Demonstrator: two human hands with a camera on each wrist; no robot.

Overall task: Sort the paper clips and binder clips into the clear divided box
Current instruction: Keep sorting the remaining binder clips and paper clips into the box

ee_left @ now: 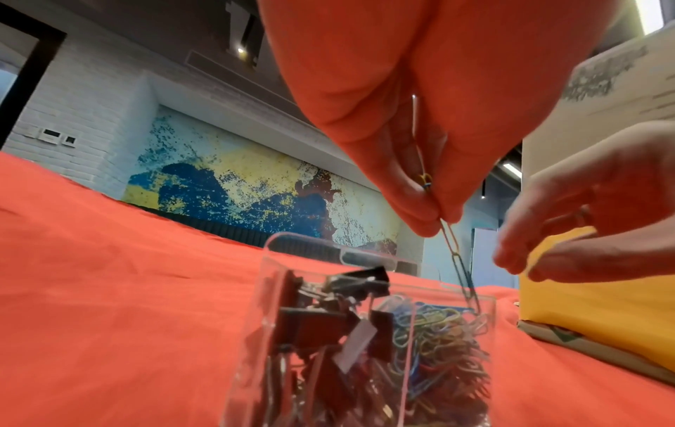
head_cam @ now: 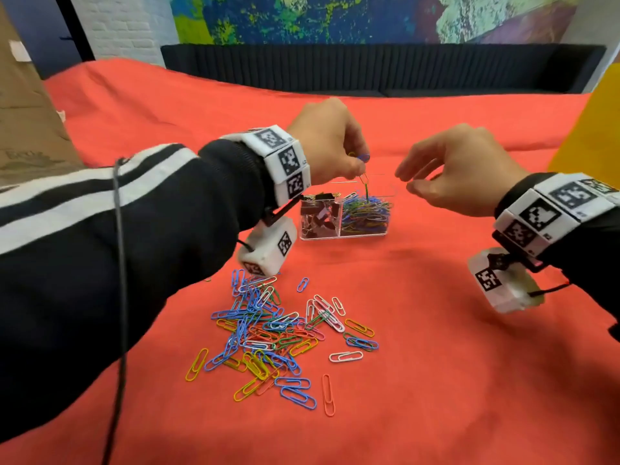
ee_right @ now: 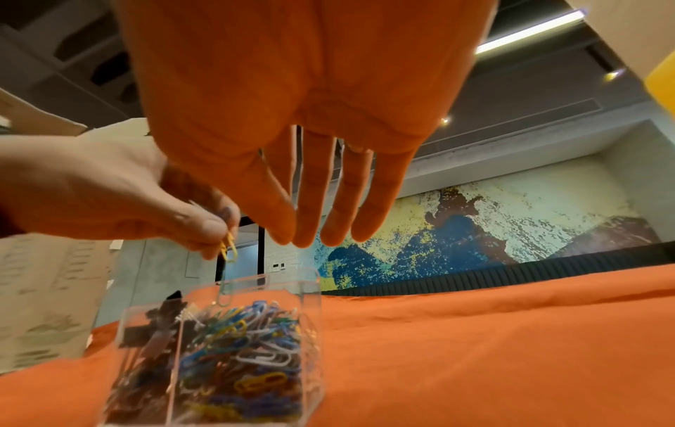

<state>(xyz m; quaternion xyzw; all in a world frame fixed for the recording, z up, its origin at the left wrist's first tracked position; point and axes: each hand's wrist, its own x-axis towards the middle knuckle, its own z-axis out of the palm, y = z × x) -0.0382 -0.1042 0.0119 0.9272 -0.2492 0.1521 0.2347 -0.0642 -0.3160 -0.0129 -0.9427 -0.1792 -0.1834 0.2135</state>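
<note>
The clear divided box [head_cam: 345, 233] stands mid-table on the red cloth. Its left compartment holds black binder clips [head_cam: 317, 216]; the right one holds coloured paper clips [head_cam: 367, 213]. My left hand [head_cam: 359, 166] hovers over the right compartment and pinches a few linked paper clips [head_cam: 364, 182] that dangle into the box [ee_left: 365, 317]. In the left wrist view the chain of clips [ee_left: 458, 260] hangs from my fingertips. My right hand [head_cam: 407, 179] floats open to the right of the box, holding nothing; its fingers [ee_right: 314, 199] are straight above the box [ee_right: 310, 291].
A loose heap of coloured paper clips [head_cam: 278, 333] lies on the red cloth [head_cam: 469, 380] near me. A cardboard box [head_cam: 23, 105] stands at the far left, a yellow object [head_cam: 593, 129] at the right edge. A dark sofa [head_cam: 369, 68] runs behind the table.
</note>
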